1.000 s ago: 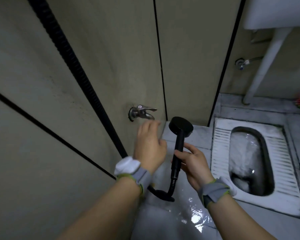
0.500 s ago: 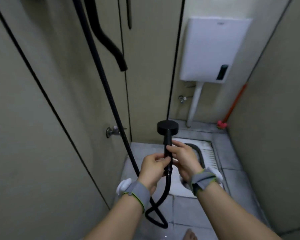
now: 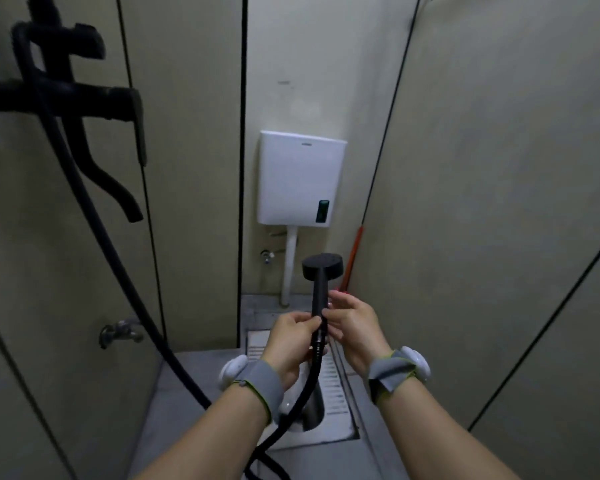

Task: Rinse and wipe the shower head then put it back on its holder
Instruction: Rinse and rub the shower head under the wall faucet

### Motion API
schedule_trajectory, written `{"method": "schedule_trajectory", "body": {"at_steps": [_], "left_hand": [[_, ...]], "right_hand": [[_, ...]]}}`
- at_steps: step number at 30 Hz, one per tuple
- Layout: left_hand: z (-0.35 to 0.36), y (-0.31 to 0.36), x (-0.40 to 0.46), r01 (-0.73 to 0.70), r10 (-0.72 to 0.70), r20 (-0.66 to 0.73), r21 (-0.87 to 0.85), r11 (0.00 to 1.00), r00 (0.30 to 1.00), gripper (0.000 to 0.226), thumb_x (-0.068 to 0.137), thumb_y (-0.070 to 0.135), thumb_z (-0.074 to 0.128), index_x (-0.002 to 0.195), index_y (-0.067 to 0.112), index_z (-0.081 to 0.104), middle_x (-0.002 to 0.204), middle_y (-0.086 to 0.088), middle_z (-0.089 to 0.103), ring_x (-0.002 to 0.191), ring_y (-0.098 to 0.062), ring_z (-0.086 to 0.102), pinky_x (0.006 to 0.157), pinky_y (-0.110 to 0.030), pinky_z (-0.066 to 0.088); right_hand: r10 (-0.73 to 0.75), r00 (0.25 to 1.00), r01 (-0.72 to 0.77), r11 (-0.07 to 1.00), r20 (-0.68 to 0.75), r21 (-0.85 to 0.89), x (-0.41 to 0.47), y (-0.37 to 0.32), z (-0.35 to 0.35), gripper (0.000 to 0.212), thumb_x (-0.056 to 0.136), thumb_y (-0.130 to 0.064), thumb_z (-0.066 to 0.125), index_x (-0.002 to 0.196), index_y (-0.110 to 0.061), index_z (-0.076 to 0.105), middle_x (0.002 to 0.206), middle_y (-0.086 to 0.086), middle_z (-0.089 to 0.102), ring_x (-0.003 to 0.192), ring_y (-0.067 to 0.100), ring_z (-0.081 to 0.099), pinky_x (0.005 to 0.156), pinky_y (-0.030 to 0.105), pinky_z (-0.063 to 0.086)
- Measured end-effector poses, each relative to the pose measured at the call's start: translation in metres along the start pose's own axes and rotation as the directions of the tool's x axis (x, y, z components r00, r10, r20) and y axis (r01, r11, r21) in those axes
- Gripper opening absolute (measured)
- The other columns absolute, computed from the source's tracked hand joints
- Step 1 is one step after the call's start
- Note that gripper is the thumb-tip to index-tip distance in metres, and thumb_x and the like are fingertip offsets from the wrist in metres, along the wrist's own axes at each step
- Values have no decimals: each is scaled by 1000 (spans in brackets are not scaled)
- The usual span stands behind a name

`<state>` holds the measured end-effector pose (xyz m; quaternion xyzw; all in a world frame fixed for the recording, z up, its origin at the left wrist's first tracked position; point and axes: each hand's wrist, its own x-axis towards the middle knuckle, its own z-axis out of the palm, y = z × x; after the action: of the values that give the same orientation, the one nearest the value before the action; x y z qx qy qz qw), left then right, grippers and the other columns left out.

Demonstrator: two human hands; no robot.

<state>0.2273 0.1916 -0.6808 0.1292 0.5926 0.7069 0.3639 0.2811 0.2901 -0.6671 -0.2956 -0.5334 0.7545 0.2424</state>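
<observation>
We hold the shower head (image 3: 322, 268) upright at chest height, in front of the cistern (image 3: 300, 178). Left hand (image 3: 291, 337) pinches the handle base at the hose (image 3: 118, 251); right hand (image 3: 352, 322) curls loosely round the handle. Holder (image 3: 94, 102) sits up left, probably that black bracket, it's blurred. Keep one firm grip, rub the handle with the other, mind hose slack.

What I can't make out from the head view

My left hand (image 3: 293, 341) covers the low end of the shower head (image 3: 321, 271) handle; its spray face points away. The hose (image 3: 125, 271) runs off the bottom edge, and the black wall fitting (image 3: 59, 102) is blurred, cut off left.
</observation>
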Motion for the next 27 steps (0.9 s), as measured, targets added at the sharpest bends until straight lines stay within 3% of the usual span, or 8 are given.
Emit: {"method": "schedule_trajectory", "body": {"at_steps": [4, 9, 12, 14, 21, 24, 27], "left_hand": [[36, 13, 27, -40, 40, 40, -2, 999, 998, 19, 95, 9, 56, 104, -5, 64, 75, -14, 61, 62, -22, 61, 54, -28, 51], [65, 35, 70, -4, 12, 140, -58, 998, 990, 21, 85, 7, 70, 100, -8, 67, 66, -11, 64, 57, -20, 62, 56, -25, 55], [76, 52, 111, 13, 5, 188, -91, 996, 982, 20, 85, 1, 69, 102, -9, 64, 66, -12, 63, 56, -20, 61, 56, -25, 54], [79, 63, 127, 22, -3, 205, -92, 996, 979, 17, 85, -1, 68, 101, -8, 64, 67, -13, 63, 58, -21, 62, 58, -26, 55], [108, 141, 145, 63, -57, 173, -32, 997, 983, 12, 90, 0, 60, 98, -8, 64, 73, -17, 64, 62, -22, 64, 65, -30, 57], [155, 225, 127, 100, -94, 135, -36, 994, 986, 8, 93, -1, 55, 94, -7, 62, 75, -17, 62, 56, -18, 64, 59, -26, 57], [192, 288, 103, 112, -105, 102, -65, 992, 989, 3, 93, -4, 54, 93, -5, 57, 80, -17, 62, 65, -22, 66, 61, -30, 60]], "right_hand": [[-45, 998, 47, 998, -54, 46, 25, -21, -28, 43, 86, 16, 52, 127, 3, 53, 97, 11, 63, 83, 23, 65, 56, 21, 54], [-40, 994, 53, 990, -105, 129, 67, -45, -55, 44, 84, 15, 55, 127, 6, 52, 118, 28, 60, 106, 41, 63, 84, 36, 54], [-69, 988, 87, 988, -140, 127, 107, -61, -60, 42, 83, 15, 55, 123, 1, 56, 98, 15, 62, 82, 26, 67, 62, 23, 56], [-88, 988, 103, 989, -130, 111, 122, -75, -60, 42, 82, 16, 57, 120, 0, 58, 96, 13, 62, 77, 21, 68, 57, 21, 55], [-38, 998, 40, 999, -47, 34, 144, -158, -50, 36, 83, 15, 55, 116, -1, 59, 104, 16, 64, 83, 24, 68, 60, 23, 55], [8, 1000, -7, 1000, -20, 29, 124, -256, -51, 35, 85, 14, 54, 119, 3, 57, 105, 19, 62, 77, 23, 66, 66, 25, 58], [-33, 999, 32, 999, -4, -38, 100, -337, -57, 31, 87, 10, 55, 117, 3, 58, 102, 17, 62, 77, 23, 63, 74, 28, 55]]}}
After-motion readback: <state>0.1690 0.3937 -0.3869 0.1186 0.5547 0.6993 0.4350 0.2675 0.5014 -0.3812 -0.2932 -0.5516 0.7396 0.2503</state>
